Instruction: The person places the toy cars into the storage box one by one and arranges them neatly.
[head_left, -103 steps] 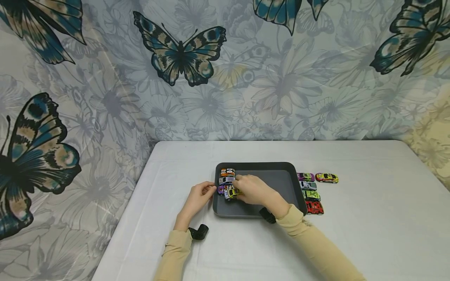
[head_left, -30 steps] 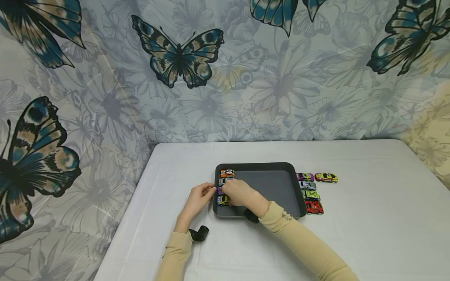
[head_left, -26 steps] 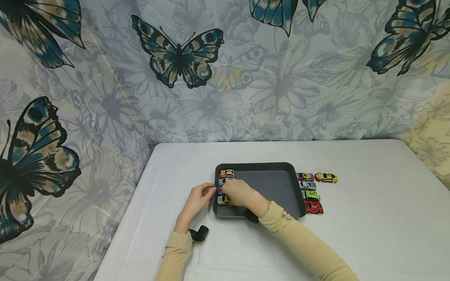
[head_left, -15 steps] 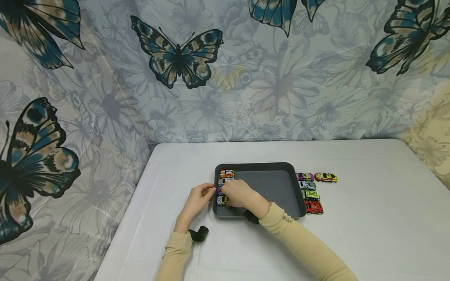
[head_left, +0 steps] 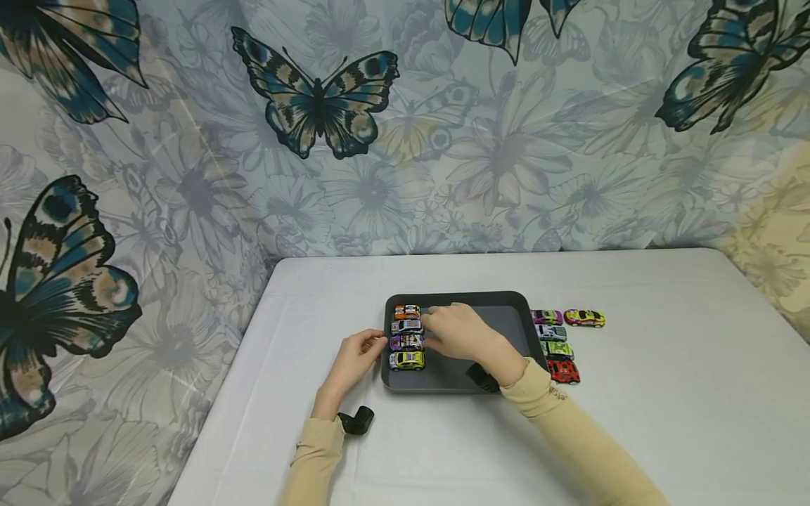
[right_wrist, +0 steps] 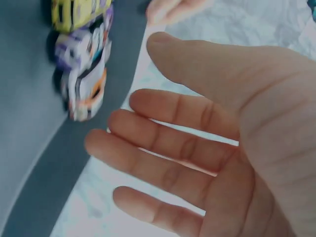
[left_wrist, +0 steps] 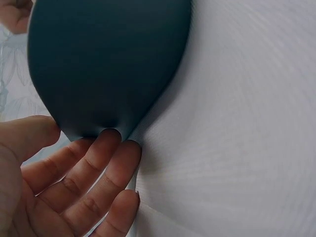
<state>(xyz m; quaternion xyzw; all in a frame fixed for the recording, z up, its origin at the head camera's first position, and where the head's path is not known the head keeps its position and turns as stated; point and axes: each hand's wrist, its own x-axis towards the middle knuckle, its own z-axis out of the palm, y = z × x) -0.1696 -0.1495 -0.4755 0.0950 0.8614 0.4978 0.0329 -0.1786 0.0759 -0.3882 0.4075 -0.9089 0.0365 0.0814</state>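
Note:
Four toy cars stand in a column along the left side of a dark grey tray [head_left: 436, 381]: orange-and-white [head_left: 408, 311] at the back, silver-and-black [head_left: 407, 327], purple-and-white [head_left: 406, 343], then yellow [head_left: 407, 360] in front. My right hand [head_left: 465, 334] is over the tray just right of this column. In the right wrist view its fingers are extended and spread, holding nothing. My left hand [head_left: 356, 362] is at the tray's left edge. The left wrist view shows its fingertips [left_wrist: 111, 140] against the tray's outer wall, the thumb at the rim.
Right of the tray, on the white-covered table [head_left: 664, 422], more toy cars stand close to its edge: purple-and-green [head_left: 547, 318], silver-blue [head_left: 550, 332], lime [head_left: 557, 350] and red [head_left: 563, 372]. A yellow-and-red car [head_left: 585, 318] sits farther right. Patterned fabric [head_left: 506, 154] hangs behind.
The yellow car has come to rest at the front of the column, after overlapping the purple-and-white one. My right hand has let go and drawn back right. The left hand stays at the tray.

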